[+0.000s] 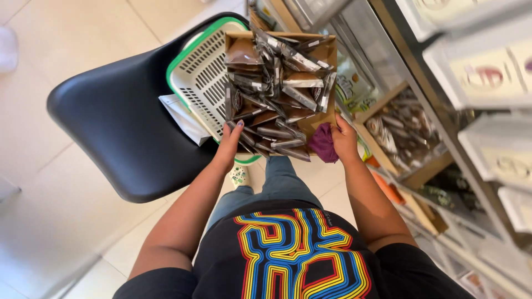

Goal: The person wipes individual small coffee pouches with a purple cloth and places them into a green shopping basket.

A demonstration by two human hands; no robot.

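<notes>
The cardboard box is plain brown, open on top, and crammed with glossy brown and silver sachets piled every which way. It sits on a white plastic basket with a green rim and slotted sides, which rests on a smooth black moulded chair. Both hands grip the near edge: the left hand curls over the sachets at the corner, and the right hand holds the box edge with a crumpled purple cloth bunched in it. Wooden shelves stand just beside, on the right.
</notes>
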